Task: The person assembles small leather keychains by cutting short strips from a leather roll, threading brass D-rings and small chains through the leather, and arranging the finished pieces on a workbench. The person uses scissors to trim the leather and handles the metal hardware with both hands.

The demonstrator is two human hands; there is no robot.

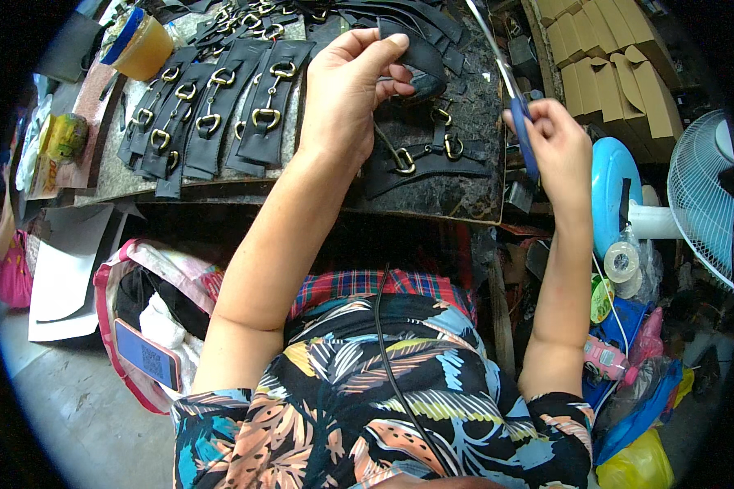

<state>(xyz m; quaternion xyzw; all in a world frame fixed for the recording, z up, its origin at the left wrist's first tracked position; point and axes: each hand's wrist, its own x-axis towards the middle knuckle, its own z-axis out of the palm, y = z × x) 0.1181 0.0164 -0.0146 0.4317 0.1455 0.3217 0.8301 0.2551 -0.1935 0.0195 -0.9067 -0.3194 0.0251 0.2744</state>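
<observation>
My left hand [347, 90] is raised over the workbench, thumb and fingers pinching a black strap piece [420, 61] that curves down to the right. My right hand [559, 147] is closed round the blue handle of a pair of scissors [520, 122], held upright past the bench's right edge with the blades pointing away from me. Below my left hand lies a black strap with a gold-coloured horsebit buckle [428, 163]. To the left, several black straps with similar gold-coloured buckles [212, 122] lie in overlapping rows.
An orange-brown tub with a blue rim [143, 49] stands at the back left. Cardboard boxes [612, 65] are stacked at the far right, above a fan [705, 196]. A bag with a phone [147, 354] sits below the bench's left side. Plastic bags and bottles [607, 359] crowd the lower right.
</observation>
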